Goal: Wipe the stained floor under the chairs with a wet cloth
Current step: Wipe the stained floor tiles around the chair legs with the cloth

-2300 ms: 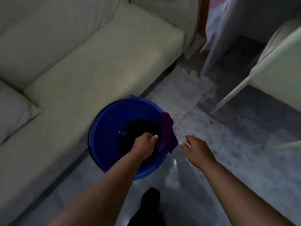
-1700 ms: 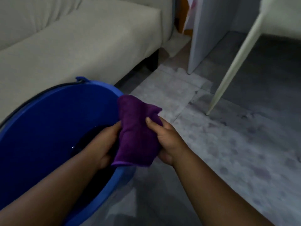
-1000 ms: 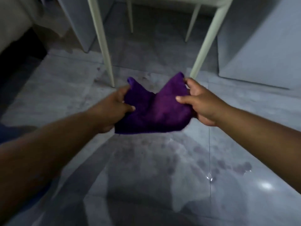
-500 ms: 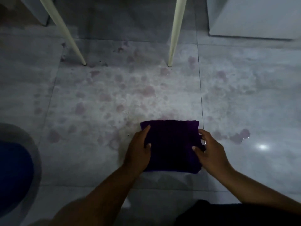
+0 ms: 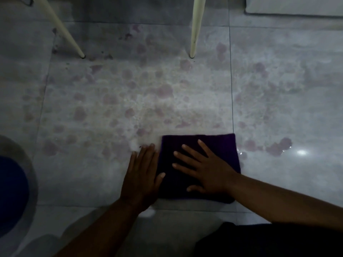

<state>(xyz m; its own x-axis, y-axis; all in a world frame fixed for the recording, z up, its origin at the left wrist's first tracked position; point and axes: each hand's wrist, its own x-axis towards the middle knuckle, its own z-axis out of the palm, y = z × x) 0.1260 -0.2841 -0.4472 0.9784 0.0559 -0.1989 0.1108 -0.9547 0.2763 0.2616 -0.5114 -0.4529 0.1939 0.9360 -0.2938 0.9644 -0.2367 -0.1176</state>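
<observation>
A folded purple cloth [image 5: 220, 145] lies flat on the grey tiled floor. My right hand [image 5: 204, 171] rests on top of it, palm down, fingers spread. My left hand [image 5: 141, 175] lies flat on the tile at the cloth's left edge, its thumb touching the cloth. Pinkish stains [image 5: 163, 90] are scattered over the tiles beyond the cloth, up to two cream chair legs [image 5: 71, 37] [image 5: 195, 28]. A darker wet patch [image 5: 278, 148] sits just right of the cloth.
The blue bucket [image 5: 11, 191] shows at the left edge. A white furniture base [image 5: 293, 6] stands at the top right. My dark-clothed knee [image 5: 259, 240] fills the bottom right. A light glare spot lies right of the cloth.
I lifted the cloth out of the bucket, spread it and laid it on the floor. Since half a second ago both hands have let go of its edges and flattened, the right one onto the cloth.
</observation>
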